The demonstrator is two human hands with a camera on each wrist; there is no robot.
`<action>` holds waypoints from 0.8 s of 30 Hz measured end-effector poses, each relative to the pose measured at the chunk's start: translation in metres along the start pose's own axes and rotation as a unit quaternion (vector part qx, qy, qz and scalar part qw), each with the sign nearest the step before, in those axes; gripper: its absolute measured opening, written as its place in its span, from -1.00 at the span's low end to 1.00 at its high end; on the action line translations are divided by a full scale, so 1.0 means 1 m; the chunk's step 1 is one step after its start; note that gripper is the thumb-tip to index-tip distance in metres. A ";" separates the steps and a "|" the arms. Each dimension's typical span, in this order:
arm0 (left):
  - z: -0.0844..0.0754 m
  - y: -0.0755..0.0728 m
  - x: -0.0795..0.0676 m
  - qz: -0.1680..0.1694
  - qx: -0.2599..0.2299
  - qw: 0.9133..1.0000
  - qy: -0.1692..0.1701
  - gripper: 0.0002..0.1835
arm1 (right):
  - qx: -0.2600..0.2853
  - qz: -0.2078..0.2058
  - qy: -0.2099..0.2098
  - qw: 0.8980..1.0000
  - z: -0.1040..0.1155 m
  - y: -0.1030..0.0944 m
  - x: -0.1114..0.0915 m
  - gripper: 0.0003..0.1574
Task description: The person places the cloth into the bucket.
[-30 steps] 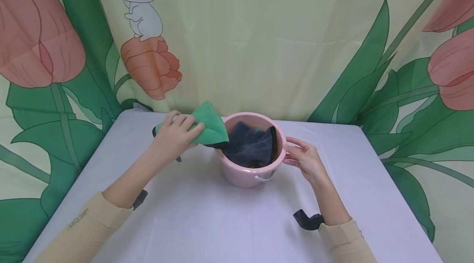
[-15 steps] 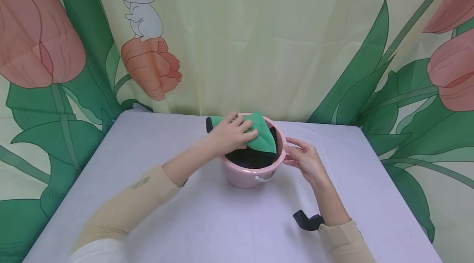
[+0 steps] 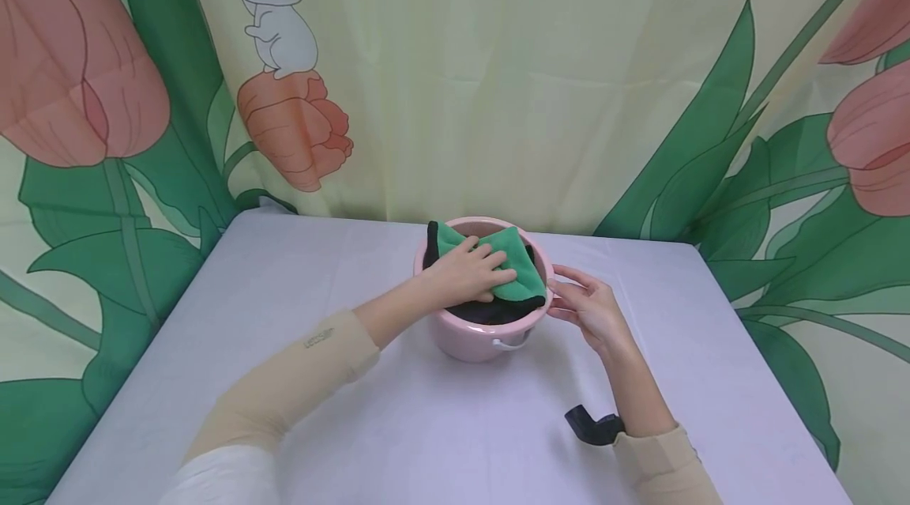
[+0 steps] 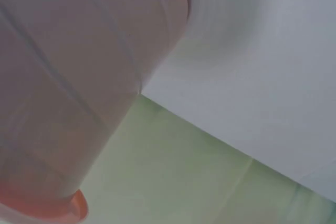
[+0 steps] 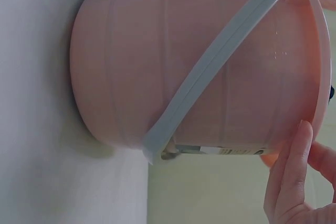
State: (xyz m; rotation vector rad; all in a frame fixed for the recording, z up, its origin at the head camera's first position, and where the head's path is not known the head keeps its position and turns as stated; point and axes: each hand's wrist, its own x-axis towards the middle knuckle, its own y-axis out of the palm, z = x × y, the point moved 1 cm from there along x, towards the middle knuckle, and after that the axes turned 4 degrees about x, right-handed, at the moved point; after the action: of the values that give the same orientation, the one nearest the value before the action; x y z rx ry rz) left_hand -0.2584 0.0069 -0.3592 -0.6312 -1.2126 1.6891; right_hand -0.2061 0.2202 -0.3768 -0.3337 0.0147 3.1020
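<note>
A pink bucket [image 3: 469,343] stands upright on the table, its light handle [image 5: 205,72] hanging down against the outside. Inside its mouth lies a green cloth [image 3: 522,272] with black edging, on top of dark cloth [image 3: 498,314]. My left hand [image 3: 465,272] rests on the green cloth within the rim, fingers spread over it. At the bucket's right side my right hand [image 3: 586,303] holds the rim, thumb at the edge and fingers against the outer wall. The left wrist view has only the bucket's outer wall [image 4: 79,77], with no hand in sight.
The bucket stands toward the back of the white-covered table [image 3: 426,442]. Behind it hangs a pale curtain [image 3: 498,94] printed with tulips and a rabbit. A black wrist mount [image 3: 596,426] juts from the right forearm.
My left hand has carried the green cloth rightward from beside the bucket and laid it inside, over the dark cloth. The right hand and the bucket have stayed in place.
</note>
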 end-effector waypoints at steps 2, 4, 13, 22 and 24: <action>-0.001 0.003 0.003 0.029 -0.003 1.000 0.000 -0.58 | 0.000 -0.002 0.000 1.000 0.000 -0.001 0.000 -0.28; -0.003 0.006 0.006 0.054 -0.003 0.999 0.000 -0.54 | 0.000 -0.004 0.001 1.000 -0.001 -0.001 -0.001 -0.27; -0.008 0.014 0.015 0.181 -0.010 0.983 0.010 -0.42 | -0.002 -0.012 0.002 1.000 -0.001 -0.003 -0.003 -0.28; -0.002 0.014 0.010 0.195 -0.043 0.980 0.007 -0.44 | 0.001 0.001 -0.005 1.000 -0.002 -0.002 -0.002 -0.28; 0.000 0.011 0.004 0.178 -0.068 0.982 0.000 -0.45 | -0.008 0.008 -0.009 1.000 -0.003 -0.001 -0.001 -0.29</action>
State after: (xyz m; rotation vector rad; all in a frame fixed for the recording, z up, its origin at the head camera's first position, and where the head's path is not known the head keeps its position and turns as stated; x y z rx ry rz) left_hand -0.2646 0.0092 -0.3692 -0.9793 -1.2792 1.9056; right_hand -0.2044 0.2216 -0.3792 -0.3062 -0.0064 3.1228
